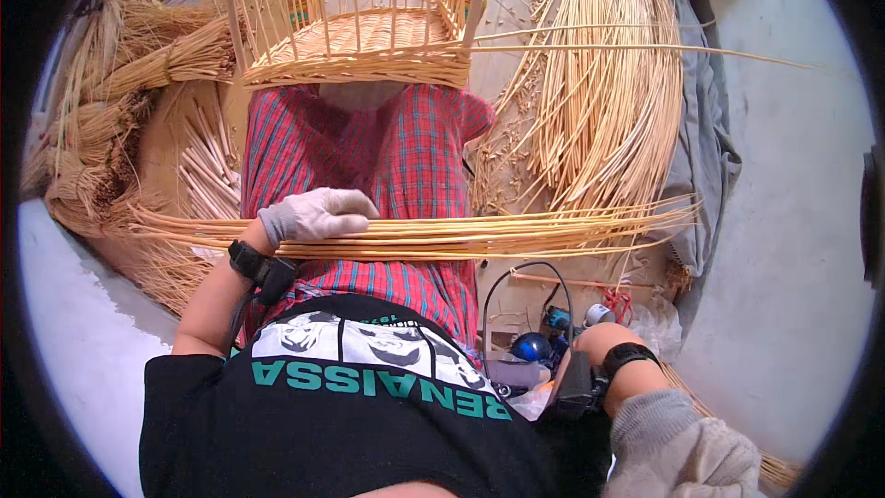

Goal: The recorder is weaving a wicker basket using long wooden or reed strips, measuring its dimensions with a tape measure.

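Observation:
A long bundle of pale wicker rods (pixel 516 235) lies crosswise over my lap. My left hand (pixel 323 214), in a whitish glove, rests on the left part of this bundle with its fingers stretched along the rods, not wrapped round them. At the lower right is my right hand (pixel 687 447), also gloved, bent back beside my body and away from the bundle. The shape of its fingers is hard to make out near the picture's edge. Beyond my knees stands a partly woven wicker basket (pixel 359 41), its upright stakes pointing up.
A big spread of loose rods (pixel 599 83) lies at the right on grey cloth (pixel 710 157). Bundled wicker (pixel 101 138) is heaped at the left, near short cut sticks (pixel 207 161). By my right hip are a blue round object (pixel 530 347) and a black cable (pixel 489 300).

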`<control>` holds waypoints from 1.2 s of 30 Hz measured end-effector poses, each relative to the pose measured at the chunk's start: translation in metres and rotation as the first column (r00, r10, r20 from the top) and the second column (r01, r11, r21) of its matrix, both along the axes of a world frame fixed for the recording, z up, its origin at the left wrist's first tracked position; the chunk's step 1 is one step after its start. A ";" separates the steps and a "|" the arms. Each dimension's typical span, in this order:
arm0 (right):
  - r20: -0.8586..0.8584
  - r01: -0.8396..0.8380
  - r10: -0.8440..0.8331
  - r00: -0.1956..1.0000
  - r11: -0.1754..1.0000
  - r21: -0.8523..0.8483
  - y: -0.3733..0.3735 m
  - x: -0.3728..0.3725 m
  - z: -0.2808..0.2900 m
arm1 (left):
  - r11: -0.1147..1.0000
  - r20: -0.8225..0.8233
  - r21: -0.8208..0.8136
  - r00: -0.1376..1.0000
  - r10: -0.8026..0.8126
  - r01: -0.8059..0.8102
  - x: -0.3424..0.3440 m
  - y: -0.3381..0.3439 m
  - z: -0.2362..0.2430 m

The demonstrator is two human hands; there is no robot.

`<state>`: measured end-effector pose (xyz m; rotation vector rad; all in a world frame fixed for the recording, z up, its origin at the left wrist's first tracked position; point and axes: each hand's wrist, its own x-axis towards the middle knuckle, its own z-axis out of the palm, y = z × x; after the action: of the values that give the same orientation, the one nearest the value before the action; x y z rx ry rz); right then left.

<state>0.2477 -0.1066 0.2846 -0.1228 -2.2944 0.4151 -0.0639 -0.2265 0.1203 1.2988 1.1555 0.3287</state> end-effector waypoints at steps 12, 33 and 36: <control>-0.270 0.363 -0.395 0.878 0.918 -0.161 -0.017 0.095 -0.084 | 0.947 0.017 -0.201 0.966 0.258 -0.249 0.029 0.021 -0.001; 0.812 0.661 0.274 0.516 0.475 -0.581 -0.043 0.059 -0.493 | 0.931 -0.802 0.302 0.582 0.133 0.204 -0.024 0.094 -0.060; 0.771 0.590 0.323 0.549 0.503 -0.631 -0.036 0.039 -0.487 | 0.698 -0.510 -0.651 0.508 -0.694 0.298 -0.011 0.067 -0.088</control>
<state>0.2868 -0.1430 -0.2024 -1.3384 -2.6302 1.7455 -0.0746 -0.1597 0.0325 1.2560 1.2944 -1.0115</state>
